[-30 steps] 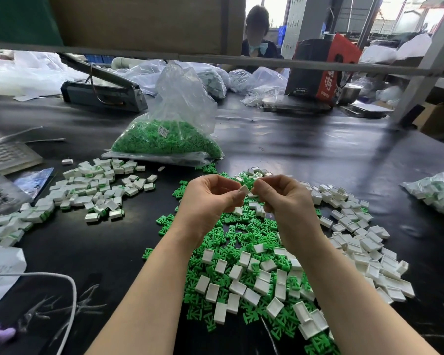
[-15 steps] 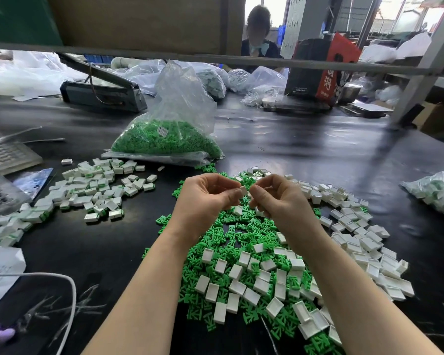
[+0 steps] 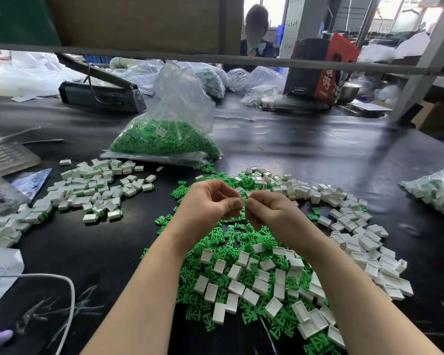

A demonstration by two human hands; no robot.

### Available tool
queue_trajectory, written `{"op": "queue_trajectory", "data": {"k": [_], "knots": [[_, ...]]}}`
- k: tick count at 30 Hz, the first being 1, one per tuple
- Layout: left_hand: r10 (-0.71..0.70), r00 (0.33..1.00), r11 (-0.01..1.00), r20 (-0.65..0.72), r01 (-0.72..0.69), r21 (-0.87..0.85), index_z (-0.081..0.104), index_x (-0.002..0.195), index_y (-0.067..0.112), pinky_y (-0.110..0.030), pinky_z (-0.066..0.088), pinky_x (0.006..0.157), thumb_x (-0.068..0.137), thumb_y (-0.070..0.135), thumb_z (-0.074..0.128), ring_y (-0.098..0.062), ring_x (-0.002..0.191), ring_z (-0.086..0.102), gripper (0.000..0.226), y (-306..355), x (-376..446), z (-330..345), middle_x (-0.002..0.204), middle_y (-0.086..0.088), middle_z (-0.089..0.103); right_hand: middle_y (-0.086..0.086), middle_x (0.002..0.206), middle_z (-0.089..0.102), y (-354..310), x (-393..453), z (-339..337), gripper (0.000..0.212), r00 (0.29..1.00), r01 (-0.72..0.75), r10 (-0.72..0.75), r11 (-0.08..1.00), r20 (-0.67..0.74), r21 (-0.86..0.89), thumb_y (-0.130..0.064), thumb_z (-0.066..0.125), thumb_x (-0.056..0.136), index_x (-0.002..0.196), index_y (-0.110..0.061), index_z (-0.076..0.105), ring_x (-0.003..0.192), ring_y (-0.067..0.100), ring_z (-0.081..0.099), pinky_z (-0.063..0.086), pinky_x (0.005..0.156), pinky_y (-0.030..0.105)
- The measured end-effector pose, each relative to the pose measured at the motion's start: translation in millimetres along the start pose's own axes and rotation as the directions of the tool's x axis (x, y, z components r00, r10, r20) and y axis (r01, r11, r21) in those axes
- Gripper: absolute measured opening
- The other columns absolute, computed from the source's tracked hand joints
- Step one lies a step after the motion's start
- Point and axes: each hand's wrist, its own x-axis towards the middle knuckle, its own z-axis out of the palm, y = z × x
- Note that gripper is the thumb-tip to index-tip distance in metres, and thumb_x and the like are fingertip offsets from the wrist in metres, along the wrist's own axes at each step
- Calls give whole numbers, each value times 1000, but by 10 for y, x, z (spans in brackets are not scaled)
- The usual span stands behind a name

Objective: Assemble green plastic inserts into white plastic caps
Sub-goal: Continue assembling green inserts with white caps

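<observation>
Head view shows a small white cap [image 3: 241,201] pinched between the fingertips of both hands, held above the loose parts. The left hand [image 3: 208,203] curls its fingers and thumb round the cap's left side; the right hand [image 3: 271,212] has its fingers curled too, thumb and forefinger meeting the cap from the right. Whether a green insert is already in the cap cannot be told, since the fingers cover it.

Directly below and nearer than the hands lies a spread of green inserts [image 3: 217,238] with white caps [image 3: 241,288] scattered on top. To the right of the right hand, more white caps [image 3: 356,242] trail in a band. To the left of the left hand sits a pile of assembled caps [image 3: 87,193], white with green showing at their edges. Beyond the hands stands a clear bag of green inserts [image 3: 164,142].

All of it rests on a dark, glossy surface [image 3: 305,160]. Farther off are a grey machine [image 3: 100,93], clear plastic bags [image 3: 254,78], and a red and black box [image 3: 321,65]. A person [image 3: 255,29] sits beyond the far edge, behind a metal rail [image 3: 292,64]. A white cable [image 3: 62,285] lies near the left forearm.
</observation>
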Motion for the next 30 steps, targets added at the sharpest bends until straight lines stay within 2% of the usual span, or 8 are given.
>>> {"op": "queue_trajectory", "data": {"k": [3,6,8,14,22,24,30], "knots": [[20,1000,999,24,-20,25,66,85,1,-18,54,64,85,-3,69,-13,67,70,5,11,-5,-10,76,-15,70,5,63,52,11,3,5,28,1000,-8,7,1000,24,19,-12,47,102,75,-5,54,60,15,44,36,62,31],[44,998,998,52,-47,51,66,85,-1,-17,53,64,85,-4,68,-9,65,69,4,14,-16,-16,71,-6,69,0,61,47,5,-18,2,27,999,-4,1,998,46,66,-10,48,102,75,-9,51,54,7,40,34,55,20],[60,996,996,62,-64,63,65,85,-1,-16,53,64,85,-4,69,-9,64,68,5,20,-21,-24,71,-7,69,-2,61,45,-4,-29,-5,27,998,2,-7,996,57,87,-10,48,101,75,-9,50,52,6,38,32,53,16],[89,991,984,100,-103,144,64,80,3,-18,52,63,84,-5,70,-8,63,65,10,42,-34,-49,73,-8,68,0,61,44,-18,-42,-18,32,995,52,-52,999,89,-2,-12,52,100,69,-15,49,58,13,37,32,59,32],[120,985,970,122,-142,198,65,81,-2,-19,53,65,83,-4,71,-9,65,64,7,46,-35,-75,75,-10,68,4,64,45,-9,-49,-34,29,990,81,-77,996,116,-29,-12,53,99,70,-14,52,59,16,39,33,59,35],[130,984,965,125,-155,212,65,82,-2,-21,54,67,83,-4,71,-10,67,65,7,39,-34,-79,76,-12,68,5,64,45,2,-51,-34,29,990,76,-72,997,123,-31,-13,53,99,70,-16,53,60,17,39,33,59,36],[170,978,958,125,-193,210,66,79,1,-40,59,78,82,-4,72,-21,73,66,8,43,-31,-91,80,-20,68,4,66,46,15,-41,-28,27,989,90,-87,996,120,-18,-12,53,99,72,-15,53,61,17,40,34,60,37]]}}
